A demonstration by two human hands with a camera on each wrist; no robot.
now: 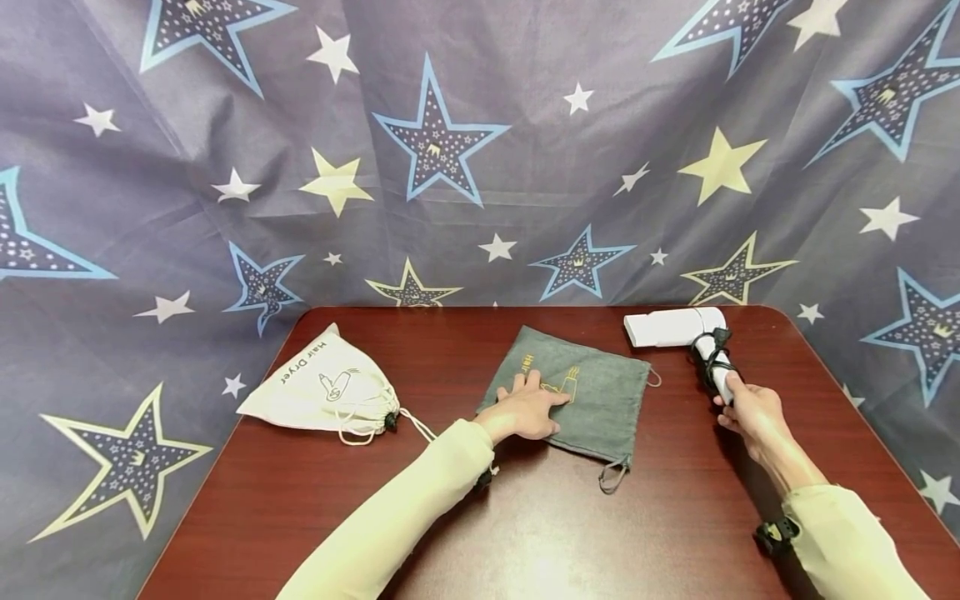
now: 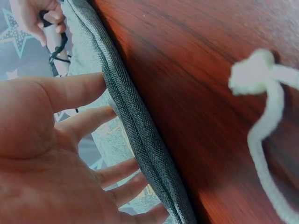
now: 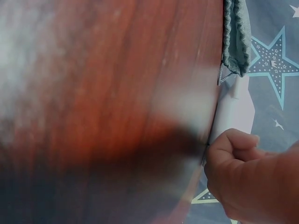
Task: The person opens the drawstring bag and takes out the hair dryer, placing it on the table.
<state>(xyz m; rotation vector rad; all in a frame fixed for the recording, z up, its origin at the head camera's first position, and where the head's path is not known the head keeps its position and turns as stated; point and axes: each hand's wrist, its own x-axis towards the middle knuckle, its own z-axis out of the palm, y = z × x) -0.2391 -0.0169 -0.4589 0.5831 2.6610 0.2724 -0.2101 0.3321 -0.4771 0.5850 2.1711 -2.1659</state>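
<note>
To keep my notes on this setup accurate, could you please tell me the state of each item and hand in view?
White hair dryer: gripped by its handle
Black cord: wound round the handle
Gray bag: lying flat on the table, mouth not cinched
Cream bag: lying on the table, mouth drawn together
Left hand: fingers spread, on the gray bag
Right hand: gripping the dryer's handle

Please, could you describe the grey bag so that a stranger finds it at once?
On the reddish-brown table, look between the cream bag and the white hair dryer. The grey bag lies there under the person's left hand. Its yellow print sets it apart from the cream bag's dark print.
</note>
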